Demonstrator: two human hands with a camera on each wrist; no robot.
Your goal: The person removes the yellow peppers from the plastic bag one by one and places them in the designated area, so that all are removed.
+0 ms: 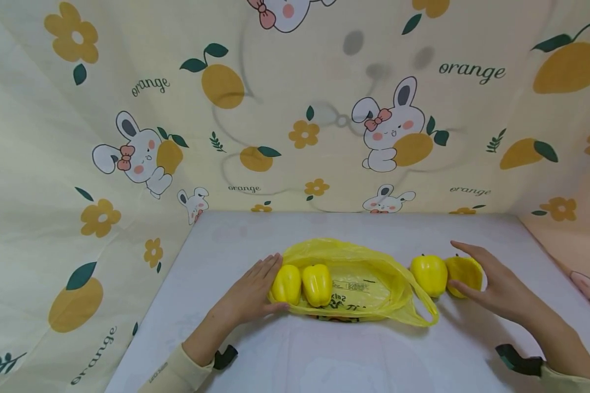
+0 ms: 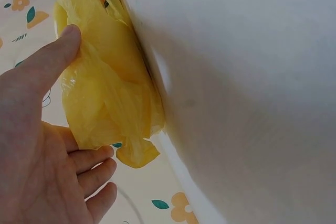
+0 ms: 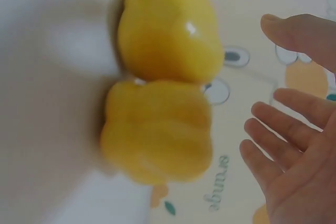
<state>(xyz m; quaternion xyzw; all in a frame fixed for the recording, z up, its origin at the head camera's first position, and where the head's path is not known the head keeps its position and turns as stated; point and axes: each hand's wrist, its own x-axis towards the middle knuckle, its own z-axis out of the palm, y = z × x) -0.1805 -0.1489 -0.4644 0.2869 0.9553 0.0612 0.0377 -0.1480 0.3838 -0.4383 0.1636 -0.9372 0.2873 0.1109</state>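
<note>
A yellow plastic bag (image 1: 364, 311) lies on its side with its mouth facing the head camera. Inside its left part sit two yellow bell peppers (image 1: 287, 285). My left hand (image 1: 251, 289) rests against the bag's left end, fingers straight along the far side and thumb at the near rim. In the left wrist view the thumb touches the bag's crinkled wall (image 2: 113, 93). Two more bell peppers stand side by side right of the bag, a glossy one (image 1: 429, 275) and a duller one (image 1: 464, 275). Around the duller one, my right hand (image 1: 496, 286) is spread, apart from it in the right wrist view.
The white table (image 1: 324, 360) runs back to a cream cloth backdrop (image 1: 285, 54) printed with rabbits, flowers and oranges. A loop handle (image 1: 430, 314) of the bag trails toward the glossy pepper. Black wrist straps (image 1: 518, 360) show at both sleeves.
</note>
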